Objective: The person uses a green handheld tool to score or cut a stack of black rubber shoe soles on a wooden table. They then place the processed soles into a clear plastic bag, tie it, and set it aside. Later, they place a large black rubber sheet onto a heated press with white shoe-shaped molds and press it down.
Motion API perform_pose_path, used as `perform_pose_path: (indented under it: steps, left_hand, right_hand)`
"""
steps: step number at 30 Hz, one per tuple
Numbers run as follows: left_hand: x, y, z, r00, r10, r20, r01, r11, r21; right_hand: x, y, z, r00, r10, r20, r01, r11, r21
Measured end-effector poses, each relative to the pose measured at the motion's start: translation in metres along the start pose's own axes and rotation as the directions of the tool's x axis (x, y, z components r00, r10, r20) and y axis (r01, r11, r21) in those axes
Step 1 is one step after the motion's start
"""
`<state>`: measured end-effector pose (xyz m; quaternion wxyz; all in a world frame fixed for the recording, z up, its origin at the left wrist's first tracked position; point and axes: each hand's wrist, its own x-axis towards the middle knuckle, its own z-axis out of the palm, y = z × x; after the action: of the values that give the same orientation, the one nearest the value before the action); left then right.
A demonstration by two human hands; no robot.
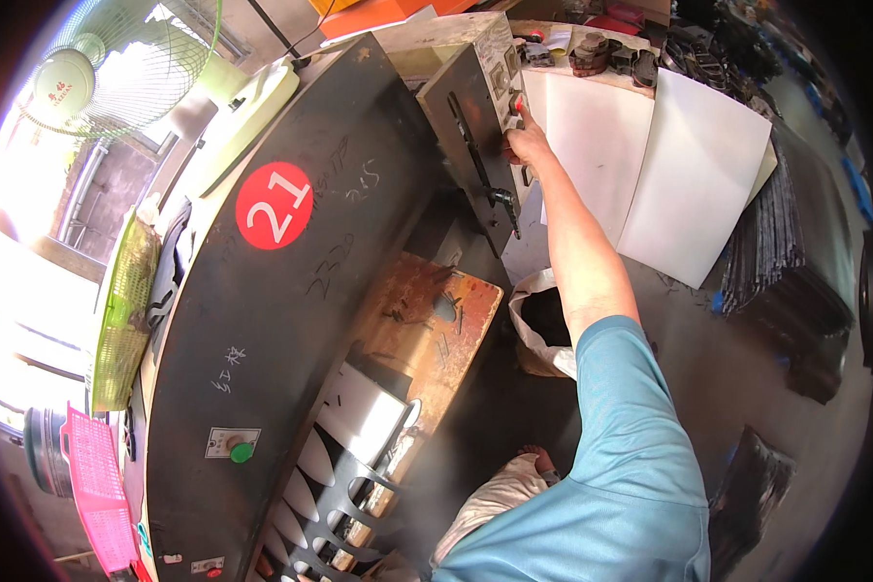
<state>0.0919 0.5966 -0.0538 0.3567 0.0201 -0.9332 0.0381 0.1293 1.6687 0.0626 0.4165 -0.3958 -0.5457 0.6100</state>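
My right hand (527, 142) reaches far forward to the control panel (496, 66) on the side of a large black machine (252, 320). One finger stretches up against a small red button (519, 105); the other fingers are partly hidden at the panel's edge. I see nothing held in this hand. My left hand does not show. Below the machine's front is a worn wooden board (436, 315) with dark scraps on it. Nearer lies a dark cut-out sheet (359, 485) with rounded openings, beside a white sheet (361, 415).
White boards (684, 179) lean at the far right, near stacked black sheets (791, 233). An open white sack (543, 325) stands under my right arm. On the left are a fan (68, 82), a green basket (126, 310) and a pink basket (97, 490).
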Motion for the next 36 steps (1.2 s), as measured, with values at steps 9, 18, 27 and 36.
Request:
perform_pose_path:
  steps: [9, 18, 27, 36]
  left_hand:
    - [0.035, 0.075, -0.066, 0.916, -0.315, 0.251, 0.382, 0.876, -0.295]
    - [0.111, 0.012, 0.064, 0.916, -0.378, 0.133, 0.39, 0.765, -0.512]
    - [0.151, 0.028, 0.063, 0.938, -0.346, 0.027, 0.332, 0.873, -0.356]
    - [0.16, 0.037, 0.06, 0.948, -0.316, -0.043, 0.268, 0.862, -0.43]
  right_hand:
    - [0.016, 0.017, 0.007, 0.977, -0.094, -0.19, 0.063, 0.985, -0.164]
    - [-0.256, 0.033, 0.16, 0.872, -0.478, 0.107, 0.417, 0.838, 0.352]
    - [-0.478, 0.0, 0.347, 0.581, -0.472, 0.663, 0.407, 0.874, 0.266]
    - [-0.538, -0.07, 0.423, 0.324, -0.759, 0.565, 0.875, 0.467, 0.125]
